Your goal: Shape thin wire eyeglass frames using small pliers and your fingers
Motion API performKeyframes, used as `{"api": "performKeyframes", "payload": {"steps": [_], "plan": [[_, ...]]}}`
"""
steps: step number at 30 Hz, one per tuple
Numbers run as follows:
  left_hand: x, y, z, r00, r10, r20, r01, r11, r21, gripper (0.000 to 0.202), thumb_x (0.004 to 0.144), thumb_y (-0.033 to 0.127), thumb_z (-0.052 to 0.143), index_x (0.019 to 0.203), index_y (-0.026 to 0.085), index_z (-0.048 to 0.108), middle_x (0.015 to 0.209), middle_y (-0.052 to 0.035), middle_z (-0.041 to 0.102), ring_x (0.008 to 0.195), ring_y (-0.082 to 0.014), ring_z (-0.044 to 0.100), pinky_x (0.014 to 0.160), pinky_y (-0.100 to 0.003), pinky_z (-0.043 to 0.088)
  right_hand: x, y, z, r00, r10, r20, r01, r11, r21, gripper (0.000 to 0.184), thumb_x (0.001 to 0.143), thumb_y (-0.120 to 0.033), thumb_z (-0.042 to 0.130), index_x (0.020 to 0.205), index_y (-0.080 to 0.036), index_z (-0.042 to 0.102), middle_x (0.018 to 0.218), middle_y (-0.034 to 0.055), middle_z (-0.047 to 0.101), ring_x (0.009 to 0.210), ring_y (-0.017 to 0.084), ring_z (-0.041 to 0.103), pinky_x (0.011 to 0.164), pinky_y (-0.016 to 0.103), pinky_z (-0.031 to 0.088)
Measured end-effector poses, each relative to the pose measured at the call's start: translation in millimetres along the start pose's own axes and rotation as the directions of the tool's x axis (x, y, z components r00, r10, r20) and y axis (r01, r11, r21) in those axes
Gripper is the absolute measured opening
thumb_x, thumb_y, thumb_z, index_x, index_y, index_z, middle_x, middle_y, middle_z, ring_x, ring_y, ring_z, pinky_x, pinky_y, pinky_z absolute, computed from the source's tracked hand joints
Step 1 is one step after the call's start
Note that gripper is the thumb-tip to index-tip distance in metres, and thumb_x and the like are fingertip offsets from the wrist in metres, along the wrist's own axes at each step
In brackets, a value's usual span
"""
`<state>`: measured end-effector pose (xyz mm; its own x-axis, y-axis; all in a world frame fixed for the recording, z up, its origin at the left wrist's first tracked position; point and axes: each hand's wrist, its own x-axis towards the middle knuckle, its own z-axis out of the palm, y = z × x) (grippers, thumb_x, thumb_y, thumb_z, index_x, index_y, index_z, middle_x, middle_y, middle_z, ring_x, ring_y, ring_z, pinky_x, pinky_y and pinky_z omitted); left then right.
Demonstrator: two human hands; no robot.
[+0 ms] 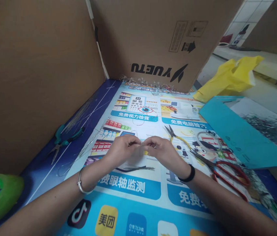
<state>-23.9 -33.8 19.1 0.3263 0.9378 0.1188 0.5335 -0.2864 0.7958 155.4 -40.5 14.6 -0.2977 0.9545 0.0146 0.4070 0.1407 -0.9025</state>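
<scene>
Over the printed sheet, my left hand point(123, 149) and my right hand point(164, 152) meet fingertip to fingertip. Both are closed in a pinch on a thin wire point(140, 151), and a short dark length of it shows between them. Most of the wire is hidden by the fingers. Just below the hands lies a small bundle of cut wires point(138, 168). To the right of my right hand are pliers with yellow handles point(181, 139) and scissors with red handles point(235, 173). A coil of wire point(209, 141) lies behind the scissors.
Cardboard walls point(153, 36) enclose the left and back, with wire scraps point(153, 86) along the back. Teal-handled pliers point(63, 142) and loose long wires lie left. A blue folder point(241, 137), wire clippings point(266, 127) and a yellow bag point(229, 78) are right. A green tape roll point(8, 193) sits front left.
</scene>
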Motion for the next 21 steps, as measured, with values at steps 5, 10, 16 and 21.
{"api": "performKeyframes", "payload": {"steps": [5, 10, 16, 21], "plan": [[2.4, 0.1, 0.3, 0.974, -0.205, 0.099, 0.228, 0.903, -0.364, 0.01, 0.072, 0.025, 0.06, 0.071, 0.015, 0.061, 0.061, 0.002, 0.056, 0.056, -0.0098, 0.05, 0.056, -0.023, 0.039, 0.1, 5.4, 6.6, 0.989, 0.142, 0.036, -0.145, 0.91, 0.388, 0.017, 0.069, -0.032, 0.066, 0.08, -0.018, 0.062, 0.067, -0.0017, 0.059, 0.058, 0.011, 0.054, 0.057, 0.026, 0.044], [0.7, -0.6, 3.6, 0.965, -0.219, 0.148, 0.264, 0.791, -0.552, 0.014, 0.07, 0.026, 0.064, 0.07, 0.013, 0.058, 0.061, 0.0028, 0.052, 0.054, -0.0078, 0.048, 0.054, -0.022, 0.037, -1.1, 5.9, 9.8, 0.988, 0.154, 0.024, -0.146, 0.858, 0.493, 0.019, 0.068, -0.034, 0.068, 0.077, -0.018, 0.061, 0.068, -0.0026, 0.059, 0.06, 0.01, 0.056, 0.062, 0.027, 0.046], [-1.7, 0.2, 7.1, 0.968, -0.181, 0.172, 0.25, 0.693, -0.676, 0.015, 0.072, 0.025, 0.063, 0.069, 0.013, 0.055, 0.059, 0.0024, 0.052, 0.054, -0.0072, 0.046, 0.055, -0.022, 0.037, -2.6, -0.1, 13.7, 0.984, 0.179, -0.004, -0.145, 0.809, 0.57, 0.017, 0.068, -0.032, 0.069, 0.073, -0.018, 0.061, 0.07, -0.0023, 0.059, 0.063, 0.01, 0.056, 0.065, 0.028, 0.048], [-2.1, 0.5, 7.9, 0.968, -0.185, 0.168, 0.249, 0.697, -0.672, 0.014, 0.075, 0.025, 0.062, 0.071, 0.013, 0.055, 0.062, 0.0005, 0.056, 0.058, -0.0085, 0.049, 0.06, -0.023, 0.039, -3.0, 0.1, 15.7, 0.985, 0.174, -0.014, -0.13, 0.785, 0.605, 0.017, 0.069, -0.032, 0.069, 0.075, -0.017, 0.061, 0.073, -0.0013, 0.06, 0.063, 0.01, 0.057, 0.065, 0.028, 0.048]]}}
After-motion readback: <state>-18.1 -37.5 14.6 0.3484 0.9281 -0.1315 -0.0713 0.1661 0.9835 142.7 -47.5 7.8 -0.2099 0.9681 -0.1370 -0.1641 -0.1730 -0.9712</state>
